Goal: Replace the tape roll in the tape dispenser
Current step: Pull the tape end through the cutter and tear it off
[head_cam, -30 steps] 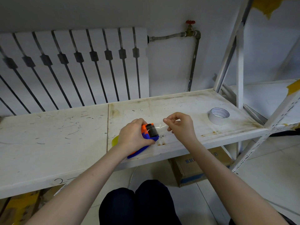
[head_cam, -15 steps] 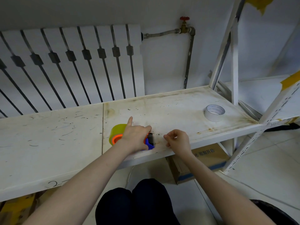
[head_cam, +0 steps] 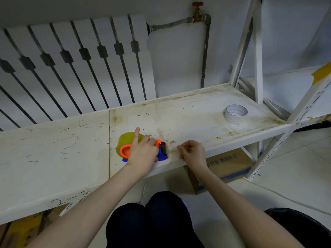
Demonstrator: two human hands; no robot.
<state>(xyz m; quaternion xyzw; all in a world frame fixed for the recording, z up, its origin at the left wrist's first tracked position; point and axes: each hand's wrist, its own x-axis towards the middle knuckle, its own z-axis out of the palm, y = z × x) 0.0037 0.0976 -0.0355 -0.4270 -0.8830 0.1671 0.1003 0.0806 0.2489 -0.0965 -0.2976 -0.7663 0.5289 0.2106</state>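
Note:
An orange and blue tape dispenser (head_cam: 161,151) lies on the white shelf (head_cam: 188,115) near its front edge. A yellowish clear tape roll (head_cam: 125,140) sits on its orange hub. My left hand (head_cam: 141,153) presses down on the dispenser, index finger stretched over the roll. My right hand (head_cam: 192,153) rests just right of the dispenser's black roller, its thumb and fingers pinched together; whether tape is between them I cannot tell. A second, white tape roll (head_cam: 236,114) lies flat at the shelf's right end.
A radiator (head_cam: 71,68) and a pipe with a red valve (head_cam: 197,5) stand behind the shelf. White rack uprights (head_cam: 258,51) rise at the right. A cardboard box (head_cam: 227,165) sits on the floor under the shelf. My knees (head_cam: 152,221) are below.
My left hand brought the dispenser down from a raised hold and laid it on the shelf, showing the yellow roll. My right hand dropped to the shelf beside it, still pinched.

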